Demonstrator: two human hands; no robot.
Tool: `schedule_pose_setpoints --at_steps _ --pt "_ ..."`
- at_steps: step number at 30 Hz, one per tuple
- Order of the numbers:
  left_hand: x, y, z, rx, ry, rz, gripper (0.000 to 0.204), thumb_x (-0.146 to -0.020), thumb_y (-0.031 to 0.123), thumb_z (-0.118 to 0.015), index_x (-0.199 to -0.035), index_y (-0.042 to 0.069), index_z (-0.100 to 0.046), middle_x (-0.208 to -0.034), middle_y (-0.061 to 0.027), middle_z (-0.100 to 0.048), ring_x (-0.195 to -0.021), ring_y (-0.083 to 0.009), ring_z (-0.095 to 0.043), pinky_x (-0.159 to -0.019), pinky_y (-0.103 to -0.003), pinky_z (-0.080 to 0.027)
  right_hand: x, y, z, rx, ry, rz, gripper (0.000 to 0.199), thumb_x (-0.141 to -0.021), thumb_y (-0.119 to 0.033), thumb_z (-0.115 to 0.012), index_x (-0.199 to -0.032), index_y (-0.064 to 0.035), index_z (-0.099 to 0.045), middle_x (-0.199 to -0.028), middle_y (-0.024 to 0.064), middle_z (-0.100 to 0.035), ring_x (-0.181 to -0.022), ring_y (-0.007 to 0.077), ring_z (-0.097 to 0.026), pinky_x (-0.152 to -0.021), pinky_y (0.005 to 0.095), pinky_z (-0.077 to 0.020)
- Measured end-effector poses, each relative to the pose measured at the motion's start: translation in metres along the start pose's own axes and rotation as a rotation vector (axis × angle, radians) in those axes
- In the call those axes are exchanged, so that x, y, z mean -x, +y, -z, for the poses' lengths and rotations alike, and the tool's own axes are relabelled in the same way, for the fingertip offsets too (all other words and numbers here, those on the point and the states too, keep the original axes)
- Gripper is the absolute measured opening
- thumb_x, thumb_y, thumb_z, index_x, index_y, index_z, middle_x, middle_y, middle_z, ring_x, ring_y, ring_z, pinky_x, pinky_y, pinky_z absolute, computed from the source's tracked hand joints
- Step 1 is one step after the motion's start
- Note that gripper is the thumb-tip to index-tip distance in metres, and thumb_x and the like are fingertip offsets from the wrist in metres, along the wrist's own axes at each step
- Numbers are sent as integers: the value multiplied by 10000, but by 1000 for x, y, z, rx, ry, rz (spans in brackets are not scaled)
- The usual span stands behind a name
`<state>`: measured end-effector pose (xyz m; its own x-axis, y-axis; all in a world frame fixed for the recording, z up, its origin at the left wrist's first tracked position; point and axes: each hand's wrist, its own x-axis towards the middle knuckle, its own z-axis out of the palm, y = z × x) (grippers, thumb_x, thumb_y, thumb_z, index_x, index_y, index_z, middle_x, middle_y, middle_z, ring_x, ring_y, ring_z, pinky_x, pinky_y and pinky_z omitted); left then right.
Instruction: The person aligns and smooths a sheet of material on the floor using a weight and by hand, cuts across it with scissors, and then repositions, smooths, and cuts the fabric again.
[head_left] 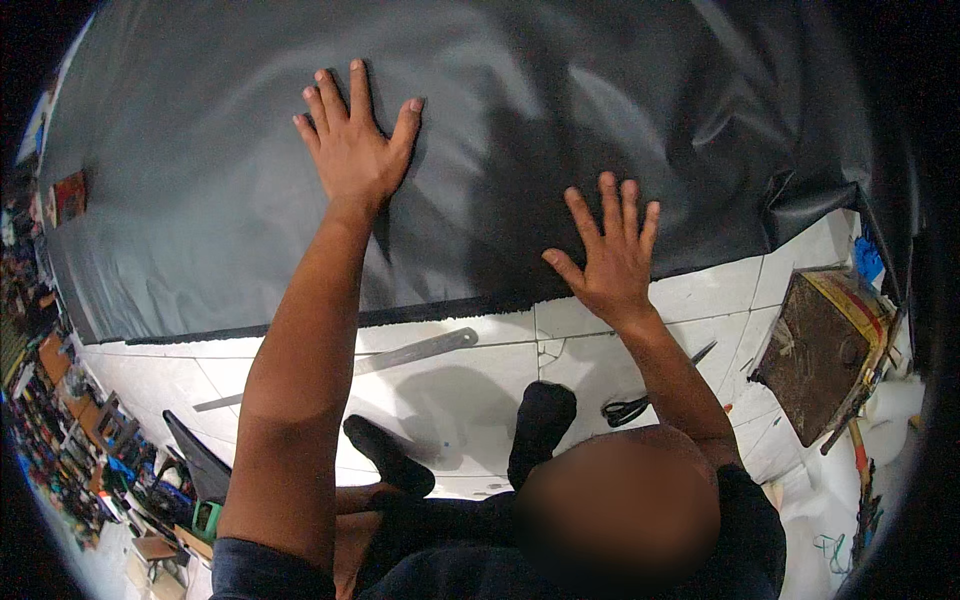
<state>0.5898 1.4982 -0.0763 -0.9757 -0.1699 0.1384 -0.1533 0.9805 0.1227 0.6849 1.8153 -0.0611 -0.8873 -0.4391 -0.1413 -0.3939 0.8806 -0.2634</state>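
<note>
- The dark sheet lies under both hands and runs well beyond them on the far side and to either side; its near edge passes just behind the right hand and well behind the left one.
- The left hand is palm down with fingers and thumb fanned, farther out on the sheet; the right hand is spread likewise, nearer the body — neither pinches anything.
- Around the left hand the sheet looks fairly smooth, while creases show beyond and to the right of the right hand, with a bunched fold farther right.
- To flatten it well, I would keep the left palm as an anchor and sweep the right one outward with even, light pressure; pushing hard could drag the sheet or fold its edge under.
- The bunched fold probably needs lifting and relaying — rubbing may only set the crease.
- Behind the hands, on the tiled floor, a metal ruler passes beneath the left forearm and scissors lie beside the right forearm; mind the blades.
</note>
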Motion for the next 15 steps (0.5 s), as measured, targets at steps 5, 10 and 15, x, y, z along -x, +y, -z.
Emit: schedule_pose_setpoints --at_steps 5,10,15 --pt "2 -4 3 -1 -1 -2 835 -888 657 -518 -1480 81 -399 -1573 -260 -232 -1457 -460 -191 -1171 -592 -117 5 -2 -9 -42 140 -62 793 -865 -687 -532 -1487 -205 -427 -1591 187 -250 -1471 399 -207 -1156 622 -88" --pt "4 -21 7 153 -8 -73 831 -876 625 -568 -1496 107 -376 -1561 -281 -243 -1461 -456 -181 -1173 -592 -111 6 1 -7 -61 152 -53 803 -862 -684 -544 -1494 -208 -410 -1589 187 -249 -1468 404 -210 -1159 618 -94" --pt "63 -56 30 132 -131 -56 796 -908 558 -586 -1512 103 -336 -1566 -284 -219 -1469 -450 -159 -1175 -588 -96 20 -1 -1 -20 133 -125 801 -860 -659 -574 -1497 -206 -400 -1589 184 -243 -1470 412 -187 -1153 632 -94"
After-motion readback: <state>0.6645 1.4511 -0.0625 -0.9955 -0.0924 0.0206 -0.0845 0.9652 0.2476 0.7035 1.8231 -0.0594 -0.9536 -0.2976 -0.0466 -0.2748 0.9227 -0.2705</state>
